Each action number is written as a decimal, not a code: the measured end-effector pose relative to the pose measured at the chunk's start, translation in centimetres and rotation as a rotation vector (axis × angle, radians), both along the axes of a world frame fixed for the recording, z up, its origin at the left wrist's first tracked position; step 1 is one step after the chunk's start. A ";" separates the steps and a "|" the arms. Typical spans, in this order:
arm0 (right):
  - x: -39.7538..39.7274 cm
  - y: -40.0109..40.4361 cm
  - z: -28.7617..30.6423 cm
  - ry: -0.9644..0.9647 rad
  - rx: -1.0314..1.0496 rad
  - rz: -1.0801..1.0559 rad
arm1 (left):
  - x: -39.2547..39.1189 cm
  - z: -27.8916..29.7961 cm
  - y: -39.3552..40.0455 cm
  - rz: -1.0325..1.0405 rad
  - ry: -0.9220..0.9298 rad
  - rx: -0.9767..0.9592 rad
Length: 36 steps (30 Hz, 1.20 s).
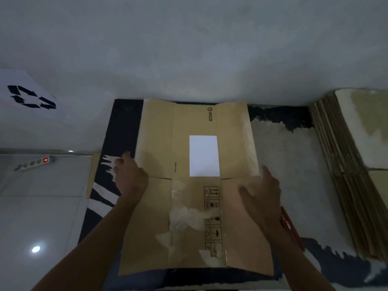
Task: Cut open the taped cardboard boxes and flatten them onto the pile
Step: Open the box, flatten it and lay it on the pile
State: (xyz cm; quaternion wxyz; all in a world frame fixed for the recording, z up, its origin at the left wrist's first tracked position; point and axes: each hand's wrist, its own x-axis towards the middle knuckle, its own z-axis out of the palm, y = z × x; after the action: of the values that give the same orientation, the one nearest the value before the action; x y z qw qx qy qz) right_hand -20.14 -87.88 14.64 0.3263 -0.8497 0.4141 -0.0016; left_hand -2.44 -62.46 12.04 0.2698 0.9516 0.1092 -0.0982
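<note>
A flattened brown cardboard box (159, 217) with a white label (204, 155) and a PICO logo lies flat in the middle, on top of a dark torn sheet of cardboard (123, 124). My left hand (131, 175) rests on the box's left edge with its fingers bent over the rim. My right hand (262, 194) lies on the right flap with straight, spread fingers. A red object (290, 225), partly hidden by my right forearm, sits beside the box's right edge.
A pile of flattened boxes (344, 181) leans at the right. A white sign with a recycling symbol (29, 96) hangs on the left wall. A power strip with a lit red switch (34, 163) lies on the tiled floor (42, 217) at the left.
</note>
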 end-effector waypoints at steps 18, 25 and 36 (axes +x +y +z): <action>-4.3 9.2 -9.9 0.214 -0.281 0.501 | -12.0 -9.4 -2.4 -0.678 -0.088 0.284; -4.3 9.2 -10.8 0.189 -0.344 0.496 | -13.9 -10.5 -1.7 -0.629 -0.266 0.234; -5.5 11.5 -12.4 0.191 -0.413 0.402 | -17.6 -9.6 -2.0 -0.651 -0.118 0.273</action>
State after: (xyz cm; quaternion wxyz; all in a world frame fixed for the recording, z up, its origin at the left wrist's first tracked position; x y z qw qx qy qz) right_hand -25.65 -76.35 2.23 0.0998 -0.9593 0.2576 0.0587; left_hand -20.08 -64.50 2.46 0.1005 0.9679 -0.2034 -0.1083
